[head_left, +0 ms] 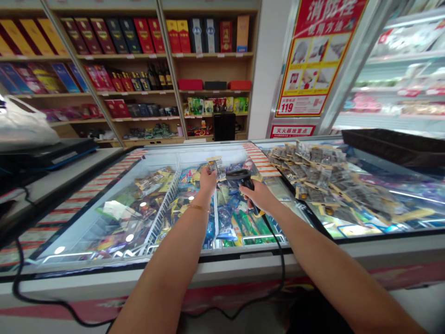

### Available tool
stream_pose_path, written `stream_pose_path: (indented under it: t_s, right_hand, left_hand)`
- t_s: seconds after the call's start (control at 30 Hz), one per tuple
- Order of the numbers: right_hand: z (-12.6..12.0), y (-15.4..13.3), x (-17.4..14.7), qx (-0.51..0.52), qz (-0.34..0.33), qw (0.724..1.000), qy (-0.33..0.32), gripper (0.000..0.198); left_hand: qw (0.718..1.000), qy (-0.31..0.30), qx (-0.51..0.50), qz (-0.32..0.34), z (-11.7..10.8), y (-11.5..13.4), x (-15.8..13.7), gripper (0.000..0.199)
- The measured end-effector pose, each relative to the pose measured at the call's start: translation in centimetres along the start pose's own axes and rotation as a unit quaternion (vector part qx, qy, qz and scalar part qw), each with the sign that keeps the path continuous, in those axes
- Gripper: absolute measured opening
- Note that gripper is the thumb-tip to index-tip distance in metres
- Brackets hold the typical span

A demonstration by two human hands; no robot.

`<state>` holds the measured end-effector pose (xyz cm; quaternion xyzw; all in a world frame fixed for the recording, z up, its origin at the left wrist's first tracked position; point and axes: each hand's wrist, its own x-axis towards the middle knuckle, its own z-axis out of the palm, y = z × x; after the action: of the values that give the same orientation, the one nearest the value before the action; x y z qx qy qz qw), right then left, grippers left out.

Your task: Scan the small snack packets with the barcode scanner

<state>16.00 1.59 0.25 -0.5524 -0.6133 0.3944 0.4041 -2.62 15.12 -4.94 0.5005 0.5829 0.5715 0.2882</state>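
Observation:
Over the glass-topped freezer, my left hand (207, 180) pinches a small clear packet (218, 170) with a tan top strip. Wrapped round the handle of a black barcode scanner (240, 175) is my right hand (259, 195). The scanner's head points left, close beside the packet; whether they touch I cannot tell. A black cable (278, 246) runs from the scanner down over the freezer's front edge. To the right, a heap of similar packets (313, 169) with dark contents lies on the glass. Bagged frozen goods (225, 208) show inside the freezer beneath my hands.
White wire dividers (163, 204) split the freezer's inside. A dark tray (392, 146) rests at the right, behind the packets. At the left stand a black device (66, 155) and a white plastic bag (24, 123). Shelves (132, 55) of boxes and bottles line the back wall.

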Motion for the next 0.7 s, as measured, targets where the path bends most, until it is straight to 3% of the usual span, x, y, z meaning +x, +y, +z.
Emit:
stream_pose_path:
  t_s: [0.17,0.27,0.43,0.57,0.7]
  right_hand:
    - [-0.1,0.4,0.3,0.019,-0.005,1.0,0.0,0.016]
    - [-0.6,-0.2,0.3,0.036,-0.001,0.999,0.012,0.015]
    - [-3.0,-1.4,0.0,0.094,0.008,0.994,0.058,0.017]
    - [-7.9,-1.3,-0.4,0.097,-0.003,0.989,0.113,0.018]
    - [-14.5,-0.2,-1.0,0.1,0.017,0.974,0.204,0.017]
  left_hand:
    - [1.0,0.004,0.014,-0.008,-0.2,0.4,-0.2,0.024]
    - [0.999,0.01,0.026,0.02,-0.4,0.7,-0.6,0.021]
    - [0.999,0.006,0.042,0.026,0.5,2.4,-1.6,0.022]
    - [1.0,-0.022,0.003,0.005,3.7,6.1,-1.9,0.037]
    - [0.991,-0.106,-0.076,0.01,9.8,11.1,-2.4,0.038]
